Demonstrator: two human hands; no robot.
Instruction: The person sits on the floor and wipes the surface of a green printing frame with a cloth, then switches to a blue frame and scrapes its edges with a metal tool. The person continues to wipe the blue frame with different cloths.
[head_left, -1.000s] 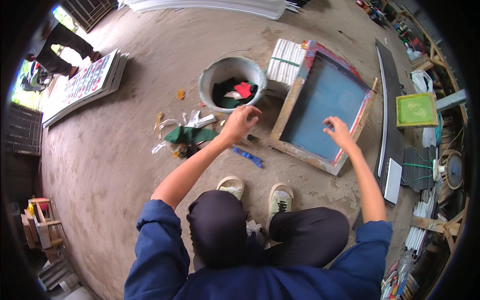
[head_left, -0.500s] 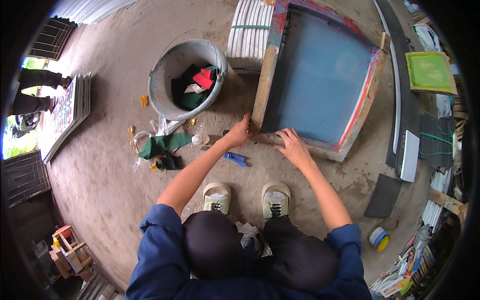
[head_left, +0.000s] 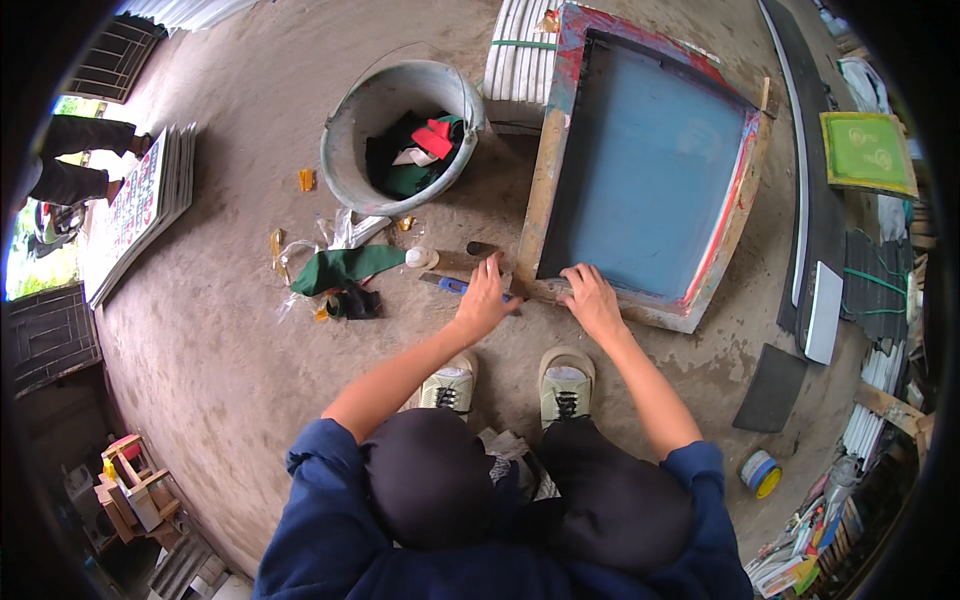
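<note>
A wooden-framed printing screen point(head_left: 655, 160) with blue mesh leans up ahead, its frame point(head_left: 543, 190) stained red and grey. My right hand point(head_left: 596, 303) grips the near rail, fingers over its inner edge. Just left of the frame's near corner, my left hand point(head_left: 482, 302) is open, fingers apart and holding nothing. Under it lies a blue-handled tool point(head_left: 453, 285), partly hidden, its kind unclear. Beside that are a small bottle with a white cap point(head_left: 420, 258) and a dark cylindrical thing point(head_left: 484, 248).
A bucket point(head_left: 345, 150) holding cloth scraps stands left of the screen. Green cloth point(head_left: 340, 268) and plastic scraps lie nearer. Banded white stacks point(head_left: 515, 70) are behind the frame. At right are a green screen point(head_left: 868, 152), a dark mat point(head_left: 770, 388) and a tin point(head_left: 760, 474). Another person's legs point(head_left: 85, 155) show far left.
My left hand has let go of the frame's corner and moved down, over the blue-handled tool. My right hand stays at the near rail. The whole view has shifted slightly.
</note>
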